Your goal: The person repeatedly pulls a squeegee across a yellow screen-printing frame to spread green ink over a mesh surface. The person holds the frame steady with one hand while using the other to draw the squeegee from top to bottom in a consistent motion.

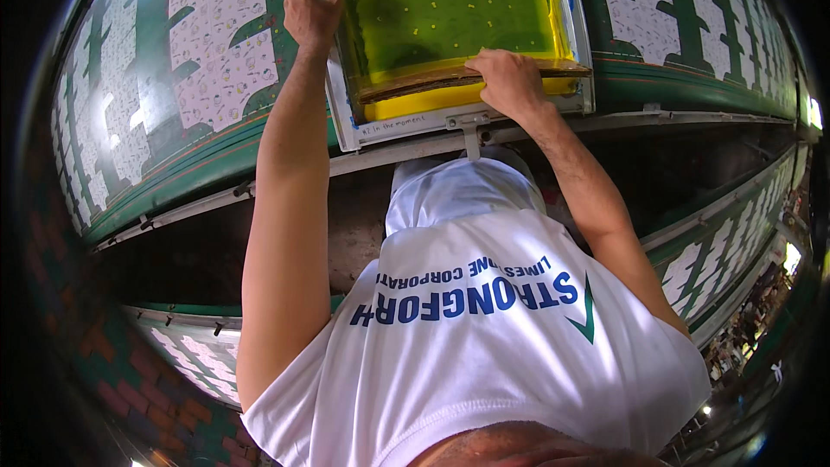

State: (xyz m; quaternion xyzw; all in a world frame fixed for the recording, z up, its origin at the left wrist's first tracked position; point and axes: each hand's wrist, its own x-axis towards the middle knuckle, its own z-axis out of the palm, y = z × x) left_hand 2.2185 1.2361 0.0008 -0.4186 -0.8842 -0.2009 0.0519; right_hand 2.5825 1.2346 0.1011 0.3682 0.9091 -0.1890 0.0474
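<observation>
A screen-printing frame (571, 30) with silvery metal rims lies on the green table in front of me. Its mesh (450, 13) is yellow-green, dotted with small light marks. My left hand (313, 13) is closed at the frame's left rim; its fingertips are partly hidden. Across the near end of the mesh lies a long, brown-edged squeegee (424, 84). My right hand (510, 79) has its fingers curled over this squeegee, right of its middle. Yellow shows on the mesh on the near side of the squeegee.
The long green table (216, 156) carries pale printed fabric pieces (220, 43) on the left and more pieces (640, 4) on the right. A metal rail (596, 121) with a clamp (469, 131) runs along its near edge. Another table (718, 251) stands behind me.
</observation>
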